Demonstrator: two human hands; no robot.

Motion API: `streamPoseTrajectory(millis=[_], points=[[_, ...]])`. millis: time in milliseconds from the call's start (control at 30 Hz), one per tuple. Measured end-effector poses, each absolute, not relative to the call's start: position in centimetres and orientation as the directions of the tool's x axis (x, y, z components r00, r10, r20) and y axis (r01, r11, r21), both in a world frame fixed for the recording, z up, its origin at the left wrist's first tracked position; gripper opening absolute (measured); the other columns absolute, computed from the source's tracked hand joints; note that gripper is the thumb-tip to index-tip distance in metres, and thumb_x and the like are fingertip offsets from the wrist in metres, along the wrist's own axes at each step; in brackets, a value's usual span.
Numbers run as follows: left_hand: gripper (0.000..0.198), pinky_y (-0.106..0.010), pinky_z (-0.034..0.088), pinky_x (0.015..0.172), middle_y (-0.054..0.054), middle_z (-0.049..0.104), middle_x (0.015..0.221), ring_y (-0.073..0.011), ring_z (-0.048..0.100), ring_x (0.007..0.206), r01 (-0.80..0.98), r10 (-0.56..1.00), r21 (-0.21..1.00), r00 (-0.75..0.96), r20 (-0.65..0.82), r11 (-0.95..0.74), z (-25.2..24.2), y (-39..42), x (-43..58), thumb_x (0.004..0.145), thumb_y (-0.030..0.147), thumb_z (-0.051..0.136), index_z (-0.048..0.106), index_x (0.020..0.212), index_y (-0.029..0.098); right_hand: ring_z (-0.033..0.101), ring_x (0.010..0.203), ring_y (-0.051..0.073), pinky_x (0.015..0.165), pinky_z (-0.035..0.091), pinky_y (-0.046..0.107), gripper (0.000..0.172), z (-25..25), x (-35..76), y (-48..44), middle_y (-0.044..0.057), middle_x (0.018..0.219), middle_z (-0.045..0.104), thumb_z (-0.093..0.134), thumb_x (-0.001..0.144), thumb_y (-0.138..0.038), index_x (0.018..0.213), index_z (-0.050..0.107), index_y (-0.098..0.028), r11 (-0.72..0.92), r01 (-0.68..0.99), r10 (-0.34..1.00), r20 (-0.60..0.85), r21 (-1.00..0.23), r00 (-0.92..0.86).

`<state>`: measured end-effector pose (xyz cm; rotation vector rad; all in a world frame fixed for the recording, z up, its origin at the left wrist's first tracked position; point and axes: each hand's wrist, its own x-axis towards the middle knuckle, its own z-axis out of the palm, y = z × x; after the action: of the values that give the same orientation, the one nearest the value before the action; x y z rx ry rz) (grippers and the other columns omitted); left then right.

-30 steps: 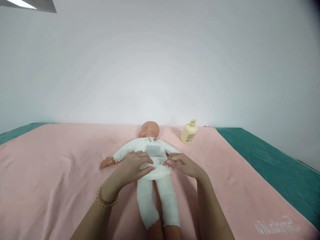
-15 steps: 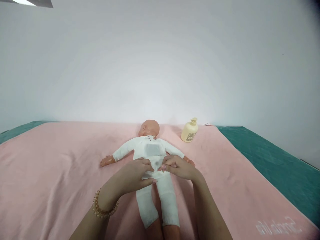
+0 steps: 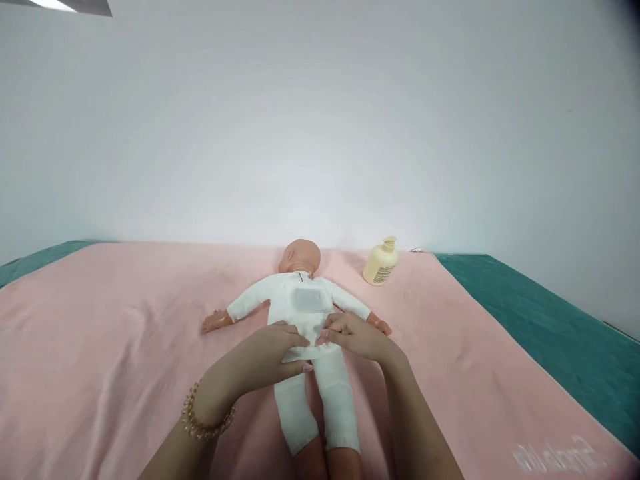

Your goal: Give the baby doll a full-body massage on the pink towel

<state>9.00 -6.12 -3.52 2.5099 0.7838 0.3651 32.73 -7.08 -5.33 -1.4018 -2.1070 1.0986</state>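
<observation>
A baby doll [image 3: 305, 303] in a white suit lies face down on a pink towel [image 3: 110, 333], its head toward the wall and arms spread. My left hand [image 3: 265, 353], with a beaded bracelet at the wrist, rests on the doll's lower back, fingers laid flat across it. From the other side my right hand [image 3: 355, 337] also lies on the lower back. The fingertips of both hands nearly meet at the doll's middle. Neither hand holds anything.
A cream lotion bottle [image 3: 381, 263] stands on the towel to the right of the doll's head. A green mat [image 3: 540, 327] shows beyond the towel's right and left edges. A plain white wall stands behind.
Both hands have slid together from the doll's sides toward the middle of its lower back. The doll and bottle have not moved.
</observation>
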Motion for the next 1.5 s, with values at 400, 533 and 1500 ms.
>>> streamPoseTrajectory(millis=[400, 533, 1500], points=[[0.031, -0.033, 0.051, 0.080, -0.006, 0.071, 0.105, -0.0272, 0.065, 0.096, 0.440, 0.561, 0.487, 0.818, 0.128, -0.754, -2.4, -6.1, 8.5, 0.090, 0.034, 0.054, 0.070, 0.113, 0.021, 0.054, 0.085, 0.018, 0.073, 0.040, 0.029, 0.036, -6.0, 32.9, -6.5, 0.002, 0.084, 0.061, 0.051, 0.095, -0.049, 0.087, 0.078, -0.027, 0.283, 0.487, 0.880, 0.021, -0.827, -0.475], [0.028, -0.034, 0.048, 0.091, -0.004, 0.068, 0.116, -0.0242, 0.061, 0.108, 0.510, 0.615, 0.473, 0.783, 0.093, -0.719, -1.9, -6.2, 8.4, 0.093, 0.031, 0.053, 0.068, 0.115, 0.022, 0.053, 0.078, 0.016, 0.067, 0.038, 0.027, 0.037, -5.8, 32.7, -6.5, 0.002, 0.087, 0.059, 0.053, 0.093, -0.052, 0.085, 0.078, -0.026, 0.295, 0.426, 0.901, 0.100, -0.855, -0.423], [0.025, -0.040, 0.045, 0.094, -0.005, 0.069, 0.108, -0.0226, 0.059, 0.104, 0.552, 0.659, 0.374, 0.697, 0.283, -0.745, -4.1, -4.2, 9.2, 0.097, 0.031, 0.046, 0.068, 0.098, 0.019, 0.057, 0.083, 0.019, 0.072, 0.043, 0.032, 0.048, -6.1, 31.3, -6.3, 0.005, 0.088, 0.063, 0.047, 0.095, -0.055, 0.071, 0.073, -0.022, 0.446, 0.466, 0.886, 0.305, -0.764, -0.349]])
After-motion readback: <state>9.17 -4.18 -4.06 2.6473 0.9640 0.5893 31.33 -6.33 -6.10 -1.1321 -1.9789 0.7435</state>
